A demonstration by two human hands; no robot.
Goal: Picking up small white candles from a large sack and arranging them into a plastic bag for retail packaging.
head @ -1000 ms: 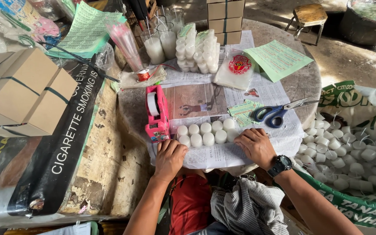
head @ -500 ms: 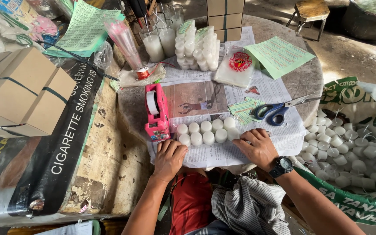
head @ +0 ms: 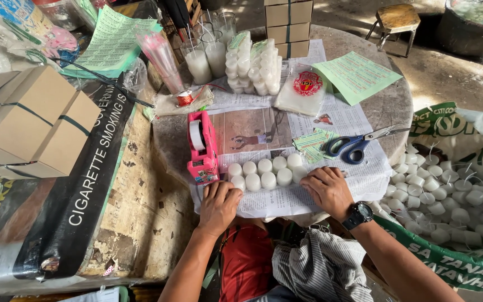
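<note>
Head view. Setting: a round stone-topped counter [head: 387, 106] in a cluttered work yard, spread with newspaper [head: 286, 196]; strapped cardboard boxes [head: 34, 126] to the left, a sack of loose white candles [head: 448, 190] to the right, a wooden stool [head: 396, 19] on the dirt floor beyond.

Item 1: small white candles [head: 266, 172], two short rows lying close together on the newspaper, just in front of the person, beside a pink tape dispenser [head: 203, 148]. Further stock: bagged candle stacks [head: 251, 64], glass candles [head: 208, 53], blue-handled scissors [head: 356, 145], green printed sheets [head: 356, 75].

Item 2: left hand [head: 218, 206], palm down, grip loosely curled, fingertips touching the candle at the near left end of the rows; it pinches nothing. Forearm enters from below.

Item 3: right hand [head: 328, 190], wearing a black wristwatch [head: 358, 215], palm down, fingers together and bent against the right end of the rows; grip closed on nothing, pressing sideways.

Handling note, as judgement: the step in hand appears to be squaring the candles into a tight block. Done well, both hands press inward evenly and low, so no candle tips or rides up, and the rows stay aligned on the paper.
</note>
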